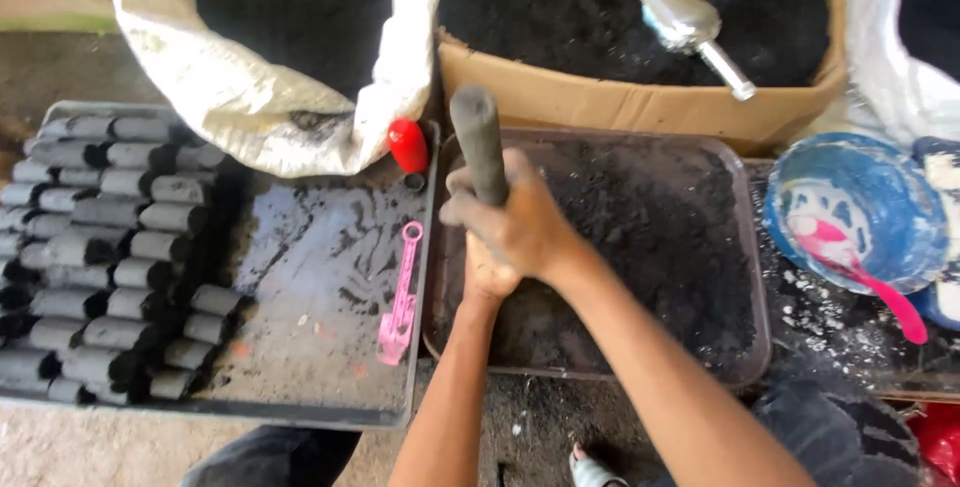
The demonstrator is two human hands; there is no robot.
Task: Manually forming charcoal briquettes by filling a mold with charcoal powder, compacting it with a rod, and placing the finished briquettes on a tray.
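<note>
- Dark cylindrical rod (pixel 478 142): upright in the brown tray (pixel 755 277), at that tray's 9 o'clock edge; lower end hidden behind the hands. Judged stiff, fairly heavy, dust-coated and so a little slippery; best held mid-shaft, both fists stacked.
- Right hand (pixel 520 222): closed round the rod, uppermost.
- Left hand (pixel 487 275): closed just beneath, partly hidden; grip on the rod likely, not fully shown.
- Brown tray: holds loose black powder.
- Grey tray (pixel 320 247): at 9 o'clock; black pressed cylinders (pixel 110 257) in rows, pink tool (pixel 400 297), red cap (pixel 407 144).
- Cardboard box (pixel 640 102): at 12 o'clock, black powder, metal scoop (pixel 690 27).
- White sack (pixel 270 97): at 11 o'clock.
- Blue bowl (pixel 880 197): at 3 o'clock, pink spoon (pixel 860 272).
- Surface: dusty, crowded.
</note>
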